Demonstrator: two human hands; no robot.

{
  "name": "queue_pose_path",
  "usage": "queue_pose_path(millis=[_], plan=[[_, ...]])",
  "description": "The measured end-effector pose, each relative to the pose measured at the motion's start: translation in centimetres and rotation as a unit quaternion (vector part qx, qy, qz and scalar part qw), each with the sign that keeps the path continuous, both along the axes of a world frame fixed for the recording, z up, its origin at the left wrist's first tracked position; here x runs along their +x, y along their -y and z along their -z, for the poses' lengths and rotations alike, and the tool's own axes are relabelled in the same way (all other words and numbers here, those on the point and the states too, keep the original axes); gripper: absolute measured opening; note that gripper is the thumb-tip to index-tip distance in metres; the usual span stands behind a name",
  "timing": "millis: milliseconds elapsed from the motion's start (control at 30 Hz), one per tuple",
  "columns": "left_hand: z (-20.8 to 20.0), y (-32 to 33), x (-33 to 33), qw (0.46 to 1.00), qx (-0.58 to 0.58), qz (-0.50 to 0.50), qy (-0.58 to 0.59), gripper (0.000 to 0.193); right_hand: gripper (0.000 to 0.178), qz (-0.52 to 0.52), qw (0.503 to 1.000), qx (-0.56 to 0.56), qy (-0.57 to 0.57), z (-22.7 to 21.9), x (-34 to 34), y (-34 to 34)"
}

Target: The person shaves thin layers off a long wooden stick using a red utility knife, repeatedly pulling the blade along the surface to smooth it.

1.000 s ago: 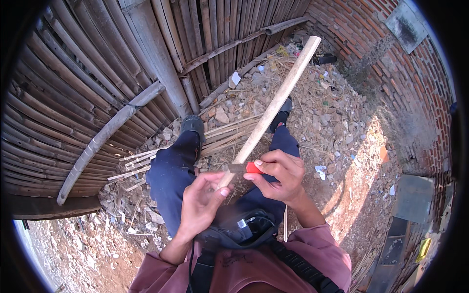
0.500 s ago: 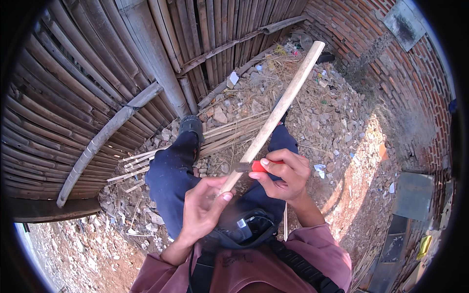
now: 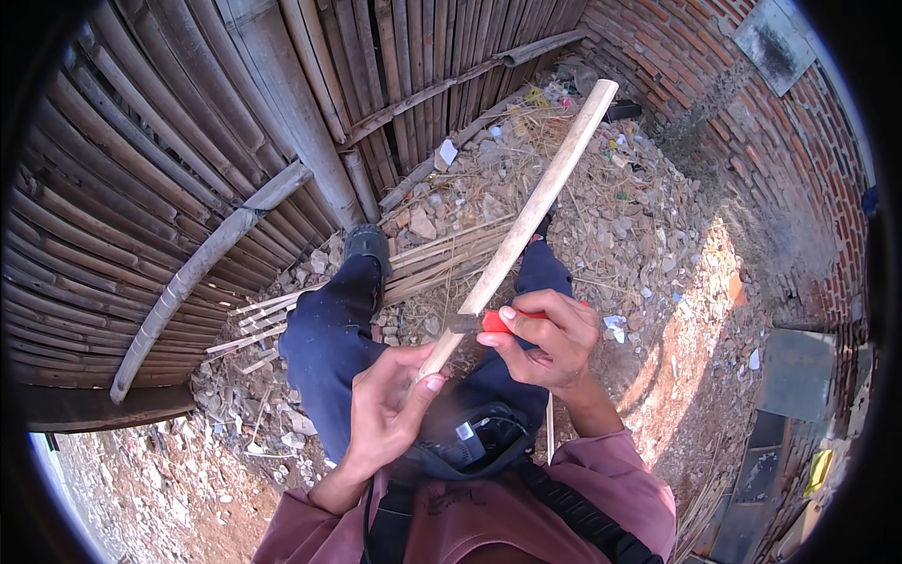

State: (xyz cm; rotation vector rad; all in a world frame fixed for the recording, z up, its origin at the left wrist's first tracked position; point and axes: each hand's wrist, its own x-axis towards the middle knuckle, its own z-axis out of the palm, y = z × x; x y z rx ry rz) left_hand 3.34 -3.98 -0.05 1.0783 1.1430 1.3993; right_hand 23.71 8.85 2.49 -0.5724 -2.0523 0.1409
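A long pale wooden strip (image 3: 540, 207), perhaps split bamboo, slants from my lap up toward the far right. My left hand (image 3: 387, 399) pinches its near end between thumb and fingers. In my right hand (image 3: 552, 340) is a saw-like tool with a red handle (image 3: 492, 322) and a short dark blade (image 3: 464, 322). That blade lies across the strip a little beyond my left fingers and touches it. Whether the blade has teeth is too small to tell.
Several thin wooden strips (image 3: 451, 254) lie on the rubble beyond my legs. A bamboo wall (image 3: 141, 188) curves along the left, with a brick wall (image 3: 752, 141) at right. A grey board (image 3: 797, 374) leans at the lower right. Stones and litter cover the ground.
The strip and both hands have barely moved; the strip's far end has shifted slightly left. The blade stays at nearly the same spot on it.
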Motion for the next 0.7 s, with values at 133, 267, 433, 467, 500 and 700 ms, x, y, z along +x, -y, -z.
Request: queue_pose_path(millis=[133, 267, 433, 467, 500, 700], plan=[[0.24, 0.14, -0.10, 1.000, 0.005, -0.003, -0.010, 0.032, 0.030, 0.000, 1.000, 0.002, -0.005, -0.06, -0.15, 0.04], [0.23, 0.32, -0.07, 1.000, -0.003, -0.006, -0.008, 0.032, 0.031, 0.002, 1.000, 0.010, 0.001, 0.10, -0.07, 0.06], [0.36, 0.45, -0.12, 1.000, -0.006, -0.007, -0.018, 0.032, 0.030, 0.012, 0.999, 0.031, 0.002, 0.47, -0.02, -0.13], [0.45, 0.43, -0.12, 1.000, -0.008, -0.010, -0.018, 0.033, 0.030, 0.013, 0.999, 0.031, 0.004, 0.46, -0.05, -0.23], [0.45, 0.44, -0.15, 1.000, -0.008, -0.011, -0.019, 0.032, 0.030, 0.013, 0.999, 0.030, 0.006, 0.46, -0.08, -0.31], [0.00, 0.41, -0.25, 1.000, -0.007, -0.011, -0.014, 0.031, 0.031, 0.017, 0.999, 0.047, 0.010, 0.41, -0.18, -0.72]])
